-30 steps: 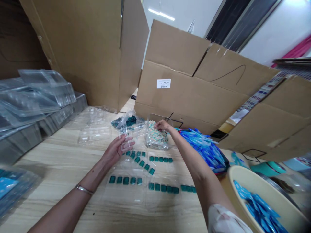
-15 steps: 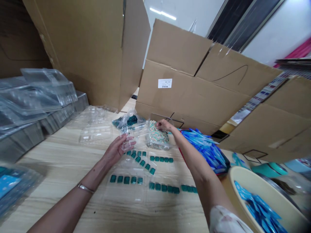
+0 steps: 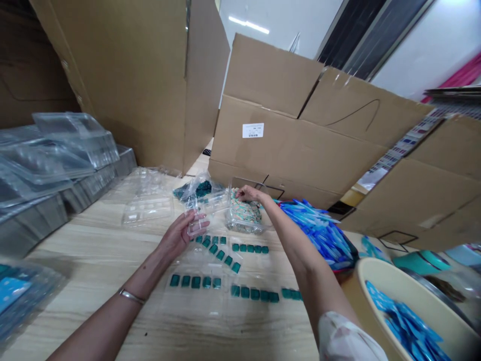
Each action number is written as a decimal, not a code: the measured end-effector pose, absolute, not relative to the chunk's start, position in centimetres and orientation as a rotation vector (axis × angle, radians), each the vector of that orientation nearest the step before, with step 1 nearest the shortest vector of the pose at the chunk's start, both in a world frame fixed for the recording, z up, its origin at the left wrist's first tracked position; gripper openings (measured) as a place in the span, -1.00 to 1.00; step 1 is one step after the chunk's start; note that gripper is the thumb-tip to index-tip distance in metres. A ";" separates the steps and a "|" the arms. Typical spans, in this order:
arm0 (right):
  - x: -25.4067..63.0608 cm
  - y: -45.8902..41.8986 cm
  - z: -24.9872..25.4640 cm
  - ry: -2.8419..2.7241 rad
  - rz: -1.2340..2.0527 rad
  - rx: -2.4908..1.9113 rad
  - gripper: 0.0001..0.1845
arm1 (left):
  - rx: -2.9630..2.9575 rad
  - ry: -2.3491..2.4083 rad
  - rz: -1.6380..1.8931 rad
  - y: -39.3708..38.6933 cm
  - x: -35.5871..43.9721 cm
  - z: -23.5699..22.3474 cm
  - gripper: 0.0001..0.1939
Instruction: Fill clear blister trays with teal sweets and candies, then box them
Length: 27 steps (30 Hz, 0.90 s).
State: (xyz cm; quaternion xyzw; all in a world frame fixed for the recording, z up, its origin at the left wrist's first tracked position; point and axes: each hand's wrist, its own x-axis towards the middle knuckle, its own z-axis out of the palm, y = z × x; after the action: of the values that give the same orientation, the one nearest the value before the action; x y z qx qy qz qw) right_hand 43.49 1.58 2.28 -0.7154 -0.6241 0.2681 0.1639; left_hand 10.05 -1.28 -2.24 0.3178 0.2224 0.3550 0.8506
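The left hand (image 3: 176, 235) is half closed, palm turned toward the right, fingers loosely curled around the near end of a clear plastic blister tray (image 3: 207, 205). The tray runs from that hand away and to the right, its long axis slanting toward the right hand (image 3: 248, 193), and the left hand is the nearer to it. The right hand reaches farther out, fingers pressed together and tips resting on the top of a clear bag of patterned, multicoloured pieces (image 3: 244, 210); whether those fingers pinch the plastic I cannot tell. Just left of that bag, beyond the tray, lies a clear bag of teal pieces (image 3: 200, 189).

On the near side of both hands, rows of small teal squares (image 3: 195, 282) sit in clear trays on a pale wood-grain table (image 3: 86, 245). A further clear tray (image 3: 147, 210) lies empty-looking to the left of the left hand, and stacked clear trays (image 3: 63, 145) rise at the far left. To the right are a heap of blue pieces (image 3: 319, 233) and a cream basin (image 3: 379, 281) holding more blue pieces (image 3: 408, 326). Cardboard boxes (image 3: 266, 145) stand along the far side.
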 end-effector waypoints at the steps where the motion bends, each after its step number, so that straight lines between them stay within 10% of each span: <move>1: 43.7 1.7 2.2 -1.819 0.757 -2.035 -0.84 | 0.669 0.469 0.746 -1.3 10.1 -2.3 -0.75; 27: 43.3 -0.2 1.3 -1.987 0.468 -1.997 -0.82 | 0.666 0.459 0.744 -1.3 10.1 -2.3 -0.74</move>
State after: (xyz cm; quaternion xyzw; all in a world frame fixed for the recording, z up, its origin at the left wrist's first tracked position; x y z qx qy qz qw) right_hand 43.28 -0.16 1.32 -0.6921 -0.6887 0.1622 0.1426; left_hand 10.07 -1.30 -2.26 0.3164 0.2182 0.3535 0.8528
